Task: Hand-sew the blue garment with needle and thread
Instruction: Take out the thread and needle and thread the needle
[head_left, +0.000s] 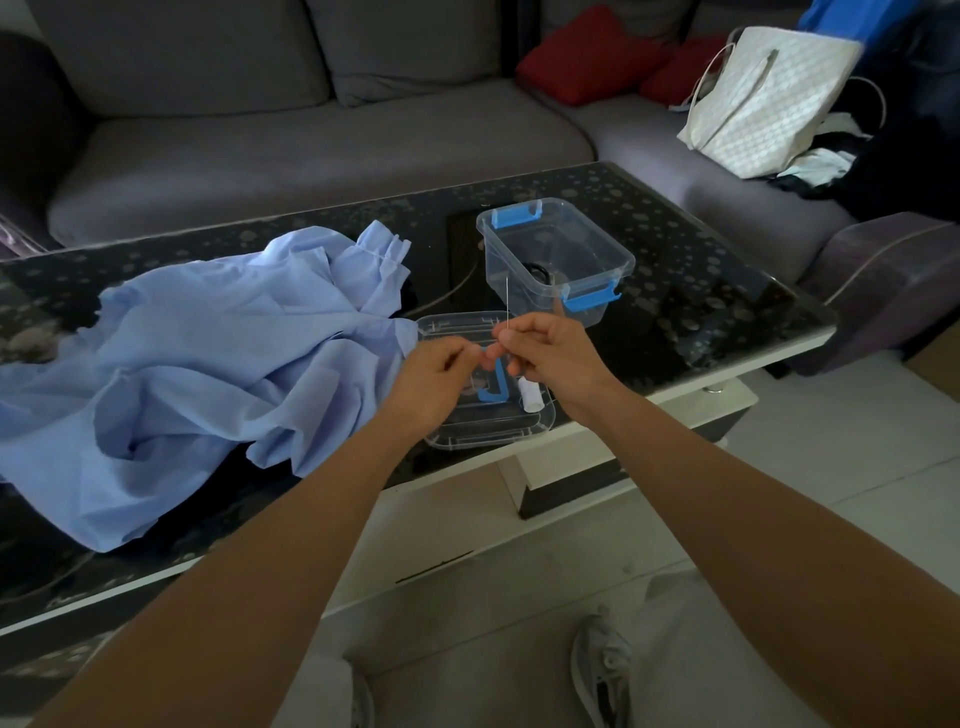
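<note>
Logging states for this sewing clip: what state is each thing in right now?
needle: upright, pinched by the right hand.
left hand: fingers curled beside the needle; any thread is too fine to see.
blue garment: crumpled on the table, untouched.
clear storage box: open, lid off.
lid: flat on the table under the hands.
white thread spool: lying on the lid.
tote bag: slumped on the sofa.
</note>
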